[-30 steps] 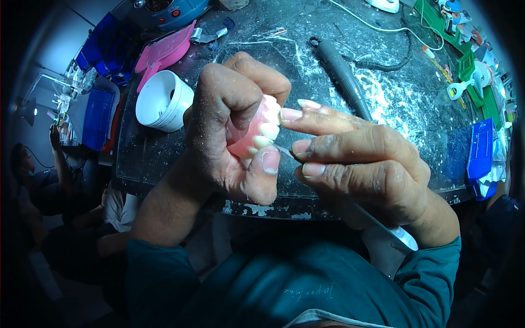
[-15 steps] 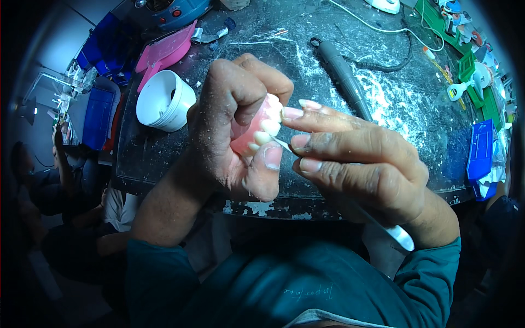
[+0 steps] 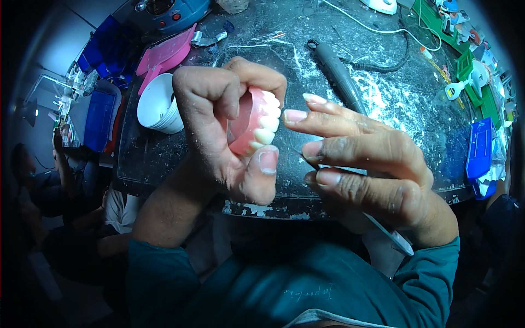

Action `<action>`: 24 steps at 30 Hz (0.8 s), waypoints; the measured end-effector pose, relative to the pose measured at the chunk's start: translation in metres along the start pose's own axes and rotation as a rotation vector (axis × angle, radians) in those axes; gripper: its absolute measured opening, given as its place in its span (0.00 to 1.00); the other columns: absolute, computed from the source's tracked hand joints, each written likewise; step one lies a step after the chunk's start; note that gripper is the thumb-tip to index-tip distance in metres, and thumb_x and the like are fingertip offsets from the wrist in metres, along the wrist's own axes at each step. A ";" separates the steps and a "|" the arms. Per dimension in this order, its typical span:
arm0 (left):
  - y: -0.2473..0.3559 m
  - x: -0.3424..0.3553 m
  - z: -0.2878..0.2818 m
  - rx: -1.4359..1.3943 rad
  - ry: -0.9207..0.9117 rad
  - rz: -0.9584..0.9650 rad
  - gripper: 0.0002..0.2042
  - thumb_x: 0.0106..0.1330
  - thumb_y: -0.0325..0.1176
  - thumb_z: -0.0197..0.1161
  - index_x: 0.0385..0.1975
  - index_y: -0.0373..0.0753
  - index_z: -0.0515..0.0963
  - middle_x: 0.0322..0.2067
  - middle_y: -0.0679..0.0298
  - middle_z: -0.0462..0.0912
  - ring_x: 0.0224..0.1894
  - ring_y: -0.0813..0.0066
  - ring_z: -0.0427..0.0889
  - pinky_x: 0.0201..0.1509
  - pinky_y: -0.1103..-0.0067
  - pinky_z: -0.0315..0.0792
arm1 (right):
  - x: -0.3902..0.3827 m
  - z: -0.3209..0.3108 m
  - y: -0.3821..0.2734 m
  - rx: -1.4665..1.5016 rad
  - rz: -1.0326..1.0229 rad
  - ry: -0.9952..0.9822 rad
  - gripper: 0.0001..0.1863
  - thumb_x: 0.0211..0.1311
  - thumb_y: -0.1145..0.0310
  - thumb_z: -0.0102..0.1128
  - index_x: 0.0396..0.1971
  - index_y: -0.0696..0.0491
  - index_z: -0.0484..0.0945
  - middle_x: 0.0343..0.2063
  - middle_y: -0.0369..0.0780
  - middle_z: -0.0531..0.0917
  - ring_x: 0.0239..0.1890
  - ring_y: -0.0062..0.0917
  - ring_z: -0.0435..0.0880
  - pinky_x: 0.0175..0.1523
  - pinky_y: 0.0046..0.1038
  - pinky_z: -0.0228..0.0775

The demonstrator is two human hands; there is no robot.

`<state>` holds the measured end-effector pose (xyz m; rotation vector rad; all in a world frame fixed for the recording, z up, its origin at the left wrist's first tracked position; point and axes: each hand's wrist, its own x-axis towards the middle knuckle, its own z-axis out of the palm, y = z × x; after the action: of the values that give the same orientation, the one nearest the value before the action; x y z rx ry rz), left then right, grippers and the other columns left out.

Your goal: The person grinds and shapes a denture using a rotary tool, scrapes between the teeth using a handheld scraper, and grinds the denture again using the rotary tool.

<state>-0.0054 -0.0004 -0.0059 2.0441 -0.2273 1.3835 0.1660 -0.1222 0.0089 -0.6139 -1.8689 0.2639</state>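
Between the thumb and curled fingers of my left hand [image 3: 210,109] is a denture [image 3: 257,124] with a pink base and a row of white teeth turned to the right. My thumb presses on its near end. My right hand [image 3: 377,158] pinches a thin metal carving tool [image 3: 391,235] between thumb and fingers. Its flat, spoon-like end sticks out below the hand by the wrist, while the narrow tip points at the denture and stands a little apart from the teeth. One right fingertip is close beside the front teeth; whether it touches them I cannot tell.
A dark, dust-strewn workbench [image 3: 262,65] spreads beneath. Left stand a white tub [image 3: 160,104] and a pink dustpan [image 3: 170,50]. A grey rotary handpiece [image 3: 339,74] with a cord lies beyond my right hand. Blue bins [image 3: 100,117] and green trays [image 3: 484,101] line the sides; people sit at left.
The tool's tip has drawn back from the teeth as my right hand shifted slightly right and down. My left hand has turned the denture a little, showing more of the pink inner side.
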 end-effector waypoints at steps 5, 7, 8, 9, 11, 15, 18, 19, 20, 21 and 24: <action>0.004 0.003 -0.005 0.104 -0.086 -0.073 0.24 0.55 0.41 0.61 0.40 0.38 0.53 0.30 0.49 0.72 0.30 0.74 0.68 0.35 0.79 0.66 | 0.001 0.004 0.004 -0.034 0.005 0.075 0.21 0.50 0.84 0.67 0.44 0.52 0.75 0.42 0.44 0.78 0.49 0.48 0.82 0.58 0.54 0.71; 0.006 0.003 -0.003 0.098 -0.062 -0.109 0.25 0.56 0.41 0.60 0.42 0.37 0.53 0.31 0.49 0.72 0.30 0.74 0.69 0.36 0.79 0.66 | 0.003 0.001 0.009 -0.073 -0.021 0.072 0.19 0.52 0.85 0.66 0.44 0.53 0.74 0.40 0.45 0.78 0.50 0.48 0.82 0.58 0.53 0.72; 0.007 0.004 -0.001 0.095 -0.038 -0.145 0.26 0.56 0.42 0.60 0.45 0.36 0.53 0.31 0.50 0.71 0.31 0.74 0.69 0.37 0.79 0.66 | 0.004 0.002 0.014 -0.096 -0.083 0.087 0.15 0.55 0.84 0.64 0.42 0.55 0.73 0.40 0.47 0.78 0.49 0.47 0.83 0.57 0.52 0.73; 0.005 0.004 0.001 0.095 -0.038 -0.142 0.26 0.56 0.42 0.60 0.45 0.36 0.53 0.31 0.50 0.71 0.31 0.74 0.69 0.37 0.79 0.66 | 0.005 0.001 0.016 -0.098 -0.085 0.086 0.15 0.55 0.84 0.64 0.42 0.55 0.73 0.40 0.47 0.78 0.49 0.47 0.83 0.57 0.52 0.73; 0.000 0.002 0.004 -0.006 0.092 -0.138 0.25 0.46 0.32 0.56 0.45 0.31 0.57 0.33 0.55 0.70 0.34 0.77 0.69 0.39 0.80 0.68 | 0.008 -0.003 0.022 -0.140 -0.121 0.085 0.12 0.57 0.83 0.62 0.40 0.58 0.73 0.40 0.48 0.78 0.48 0.45 0.83 0.58 0.49 0.73; -0.008 0.007 -0.012 -0.304 0.179 -0.642 0.20 0.68 0.44 0.39 0.50 0.33 0.61 0.35 0.54 0.73 0.34 0.73 0.70 0.37 0.79 0.65 | 0.012 -0.024 0.048 -0.296 -0.126 0.123 0.12 0.57 0.86 0.60 0.40 0.61 0.76 0.40 0.47 0.80 0.47 0.38 0.84 0.58 0.43 0.74; -0.018 0.006 -0.020 -0.839 0.251 -0.814 0.21 0.72 0.45 0.38 0.47 0.32 0.68 0.39 0.49 0.75 0.36 0.68 0.74 0.33 0.79 0.69 | 0.016 -0.039 0.059 -0.417 -0.029 0.238 0.10 0.55 0.83 0.65 0.37 0.59 0.80 0.37 0.42 0.82 0.43 0.30 0.84 0.52 0.30 0.76; -0.020 0.007 -0.022 -0.988 0.257 -0.882 0.22 0.73 0.46 0.38 0.46 0.32 0.68 0.39 0.49 0.75 0.36 0.67 0.74 0.33 0.79 0.71 | 0.018 -0.044 0.063 -0.491 0.011 0.297 0.09 0.54 0.79 0.68 0.36 0.56 0.81 0.34 0.40 0.84 0.40 0.25 0.84 0.47 0.25 0.77; -0.022 0.006 -0.023 -0.987 0.250 -0.877 0.22 0.73 0.46 0.38 0.46 0.32 0.68 0.39 0.49 0.75 0.36 0.67 0.74 0.33 0.79 0.71 | 0.019 -0.049 0.063 -0.526 0.055 0.335 0.07 0.54 0.77 0.68 0.34 0.55 0.82 0.33 0.38 0.84 0.39 0.22 0.84 0.45 0.23 0.76; -0.026 0.006 -0.025 -1.082 0.238 -0.891 0.22 0.73 0.48 0.38 0.46 0.32 0.69 0.41 0.48 0.75 0.37 0.65 0.75 0.34 0.79 0.72 | 0.017 -0.053 0.069 -0.491 0.111 0.376 0.07 0.56 0.74 0.68 0.35 0.55 0.82 0.32 0.37 0.83 0.38 0.19 0.83 0.45 0.22 0.75; -0.024 0.007 -0.026 -1.119 0.283 -0.938 0.24 0.73 0.51 0.39 0.45 0.33 0.69 0.44 0.47 0.76 0.38 0.64 0.76 0.36 0.78 0.75 | 0.015 -0.061 0.075 -0.358 0.389 0.429 0.07 0.65 0.70 0.62 0.38 0.58 0.80 0.30 0.34 0.82 0.37 0.13 0.79 0.44 0.15 0.71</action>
<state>-0.0110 0.0353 -0.0042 0.7882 0.0885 0.6385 0.2396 -0.0580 0.0099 -1.1844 -1.3795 0.0374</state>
